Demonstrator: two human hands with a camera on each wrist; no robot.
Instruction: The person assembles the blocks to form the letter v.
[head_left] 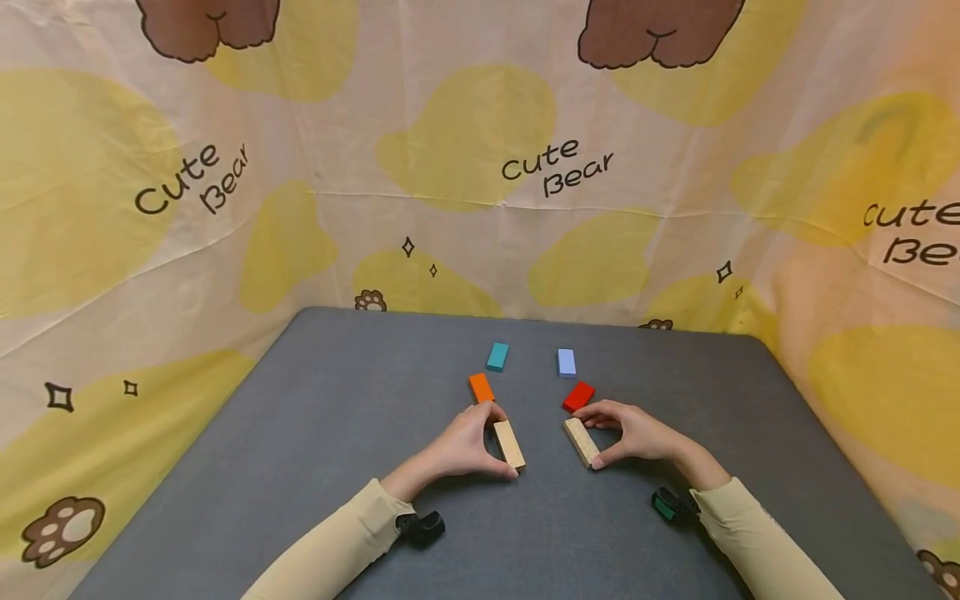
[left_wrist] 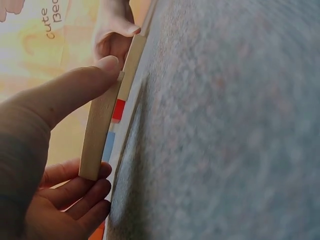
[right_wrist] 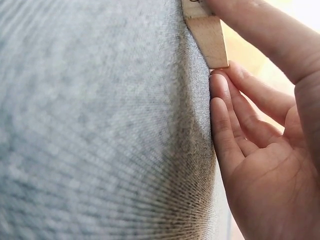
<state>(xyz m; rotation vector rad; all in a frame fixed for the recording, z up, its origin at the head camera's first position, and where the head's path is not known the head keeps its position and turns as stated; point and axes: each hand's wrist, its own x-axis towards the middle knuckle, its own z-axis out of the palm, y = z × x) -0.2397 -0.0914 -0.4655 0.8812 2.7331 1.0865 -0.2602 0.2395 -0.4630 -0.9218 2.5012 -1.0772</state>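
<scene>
My left hand [head_left: 467, 443] holds a plain wooden block [head_left: 510, 445] lengthwise, thumb at its near end and fingers at its far end. In the left wrist view that block [left_wrist: 100, 127] slants over the grey table with a shadow beneath. Across from it, my right hand [head_left: 637, 432] grips a second wooden block [head_left: 581, 442], also by its ends. The right wrist view shows this block [right_wrist: 210, 42] by the fingertips, partly cut off by the frame's top. An orange block [head_left: 482, 388] lies just beyond the left fingers, and a red block [head_left: 578, 397] beyond the right fingers.
Farther back on the grey table [head_left: 300, 433] lie a teal block [head_left: 497, 357] and a light blue block [head_left: 566, 363]. A patterned cloth [head_left: 465, 150] hangs behind the table and along its sides. Each wrist wears a dark strap.
</scene>
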